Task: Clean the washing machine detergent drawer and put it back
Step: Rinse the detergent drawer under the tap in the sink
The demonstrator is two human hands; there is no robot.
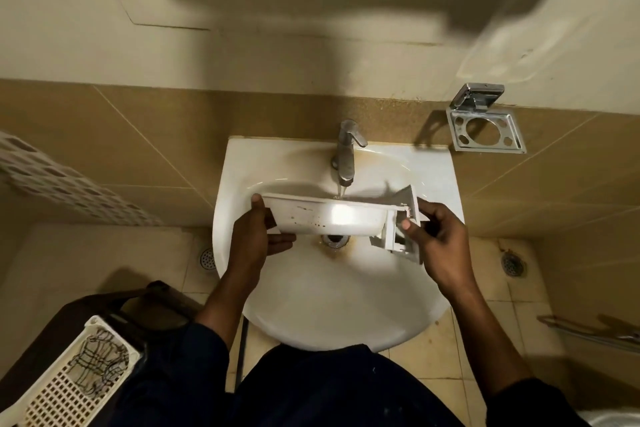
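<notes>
Detergent drawer (329, 218) hangs over the sink (311, 305) under the tap (346, 156); our left hand (252, 236) grips its left end, right hand (436, 236) pinches the right; wet plastic could slip from us

- The drawer (325, 218) spans the sink (311, 315) basin, just under the tap (346, 156) spout.
- The basin's near half lies open.
- A basket (69, 385) stands left; a metal holder (485, 132) juts from the wall right of the tap.
</notes>
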